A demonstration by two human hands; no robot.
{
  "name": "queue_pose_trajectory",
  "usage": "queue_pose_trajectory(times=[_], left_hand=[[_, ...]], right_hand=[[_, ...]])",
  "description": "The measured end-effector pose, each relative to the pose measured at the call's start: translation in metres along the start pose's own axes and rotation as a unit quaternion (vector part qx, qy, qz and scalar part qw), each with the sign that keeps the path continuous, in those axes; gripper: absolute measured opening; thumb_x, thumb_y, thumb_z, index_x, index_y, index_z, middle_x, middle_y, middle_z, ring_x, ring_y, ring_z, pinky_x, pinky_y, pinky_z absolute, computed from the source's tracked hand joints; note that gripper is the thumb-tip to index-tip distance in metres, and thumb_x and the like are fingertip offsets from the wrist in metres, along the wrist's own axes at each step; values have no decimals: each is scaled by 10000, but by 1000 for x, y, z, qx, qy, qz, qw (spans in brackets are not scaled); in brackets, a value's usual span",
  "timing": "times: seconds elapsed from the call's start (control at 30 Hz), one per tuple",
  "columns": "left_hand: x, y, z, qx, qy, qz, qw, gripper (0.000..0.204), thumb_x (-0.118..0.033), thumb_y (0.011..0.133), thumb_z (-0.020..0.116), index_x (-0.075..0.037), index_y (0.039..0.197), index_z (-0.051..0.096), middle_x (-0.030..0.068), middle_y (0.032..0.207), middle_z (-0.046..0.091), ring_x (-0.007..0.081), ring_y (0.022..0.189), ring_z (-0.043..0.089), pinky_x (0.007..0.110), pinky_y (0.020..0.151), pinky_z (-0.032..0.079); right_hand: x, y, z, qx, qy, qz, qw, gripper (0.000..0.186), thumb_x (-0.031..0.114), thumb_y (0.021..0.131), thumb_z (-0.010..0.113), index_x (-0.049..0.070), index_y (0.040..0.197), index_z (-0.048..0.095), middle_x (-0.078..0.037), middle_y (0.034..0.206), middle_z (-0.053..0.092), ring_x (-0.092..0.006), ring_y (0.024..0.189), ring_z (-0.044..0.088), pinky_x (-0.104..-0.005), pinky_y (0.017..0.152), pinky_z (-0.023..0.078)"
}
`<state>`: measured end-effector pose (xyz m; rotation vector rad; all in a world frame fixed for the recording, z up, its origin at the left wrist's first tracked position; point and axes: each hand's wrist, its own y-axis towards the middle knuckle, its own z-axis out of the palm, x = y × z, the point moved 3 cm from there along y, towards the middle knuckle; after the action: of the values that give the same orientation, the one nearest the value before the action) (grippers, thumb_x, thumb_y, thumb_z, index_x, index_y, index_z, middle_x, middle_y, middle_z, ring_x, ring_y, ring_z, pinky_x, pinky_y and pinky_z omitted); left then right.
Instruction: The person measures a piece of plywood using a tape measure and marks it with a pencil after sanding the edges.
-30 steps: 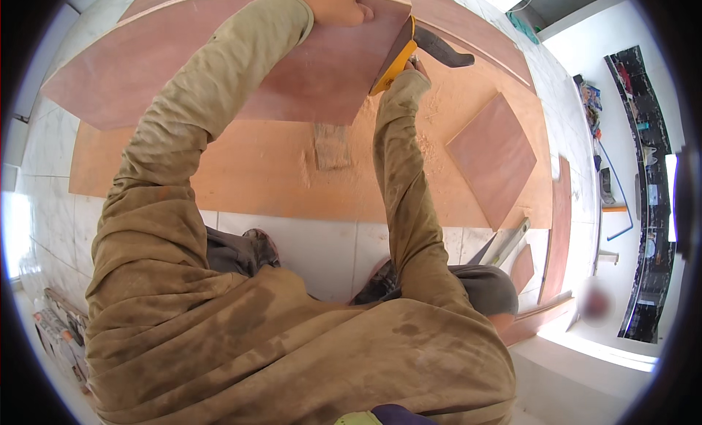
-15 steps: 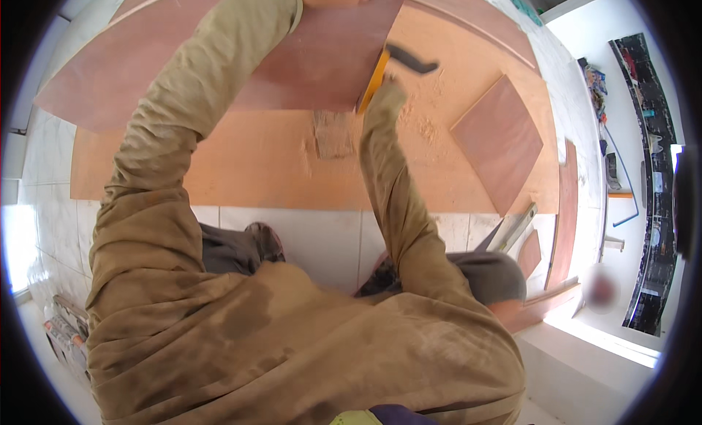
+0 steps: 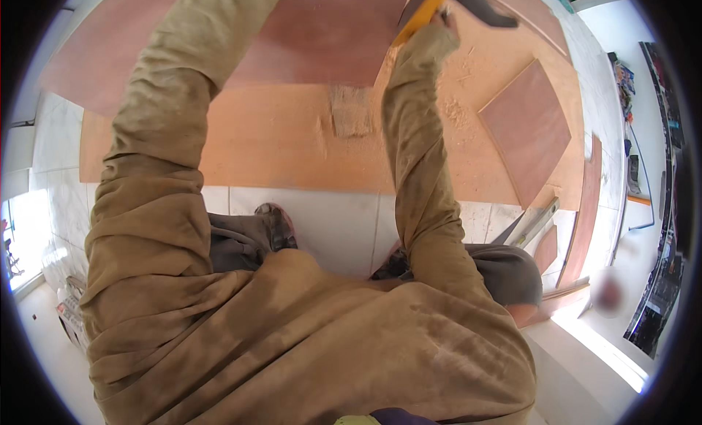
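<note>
The floor (image 3: 329, 228) is laid with white tiles, their grout lines seen just below the large plywood sheet (image 3: 278, 151) spread over it. Sawdust (image 3: 453, 111) is scattered across that sheet. Strong daylight is let in at the far left edge (image 3: 18, 235) and is thrown as a bright band across the lower right (image 3: 599, 344). A white wall (image 3: 643, 81) with cluttered shelving (image 3: 662, 206) is seen at the right.

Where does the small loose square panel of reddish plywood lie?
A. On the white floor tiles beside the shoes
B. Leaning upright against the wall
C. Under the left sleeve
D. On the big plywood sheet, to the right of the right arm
D: the small square panel lies flat on the large plywood sheet, to the right of the right sleeve, with sawdust between them.
</note>
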<state>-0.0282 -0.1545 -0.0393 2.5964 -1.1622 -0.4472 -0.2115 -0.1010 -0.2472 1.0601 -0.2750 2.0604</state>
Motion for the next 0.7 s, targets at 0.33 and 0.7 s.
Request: queue_pose_trajectory(times=[0.33,0.7], left_hand=[[-14,4,-2,94,15,17,995,356,-211,708,769,-55,1010,662,163,896,692,341,880,658,426,798,497],[-4,7,9,-52,107,23,993,492,-247,685,795,-90,1130,656,162,1029,685,348,1000,634,437,872,502]], right_hand=[[46,22,33,51,-380,-202,901,172,120,953,538,-3,974,657,-20,803,636,-125,682,583,-259,578,443],[-78,-6,-73,-50,-378,76,921,130,102,890,560,2,853,633,-21,702,583,-124,644,518,-293,550,412]])
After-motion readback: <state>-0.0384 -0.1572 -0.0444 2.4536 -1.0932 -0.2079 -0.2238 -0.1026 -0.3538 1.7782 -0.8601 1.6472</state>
